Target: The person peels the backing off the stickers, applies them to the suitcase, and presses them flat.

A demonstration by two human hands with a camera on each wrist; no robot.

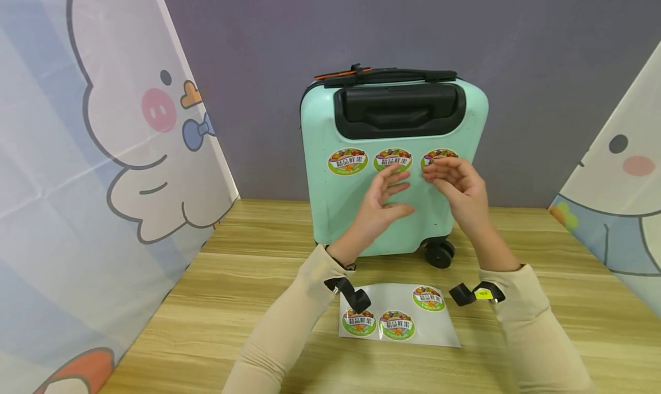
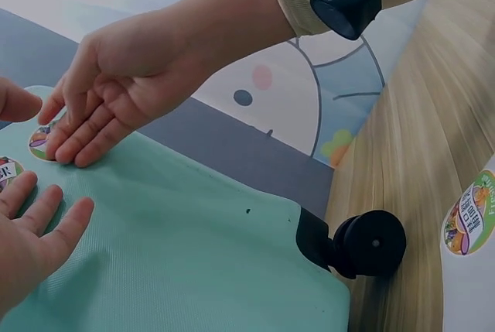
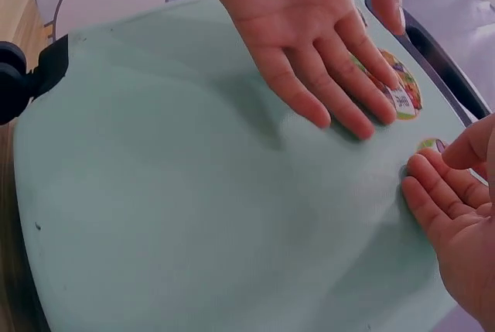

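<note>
A mint-green suitcase (image 1: 382,216) stands upright, with three oval fruit stickers in a row below its black handle recess. My right hand (image 1: 462,190) is at the rightmost sticker (image 1: 438,155), its fingers lying over part of it; in the left wrist view those fingers (image 2: 89,135) look fairly straight against the shell. The left hand (image 1: 381,202) has its fingers spread, fingertips close to the lower edge of the middle sticker (image 1: 392,159). Farther left, the third sticker (image 1: 348,162) lies flat and uncovered. The right wrist view shows the left palm (image 3: 290,7) above the suitcase face.
A white sticker sheet (image 1: 434,331) with three more oval stickers lies on the wooden table (image 1: 248,302) in front of the suitcase. One black wheel (image 1: 439,253) shows at the lower right corner. A grey wall (image 1: 527,96) and cartoon-printed cloths (image 1: 46,239) surround the table.
</note>
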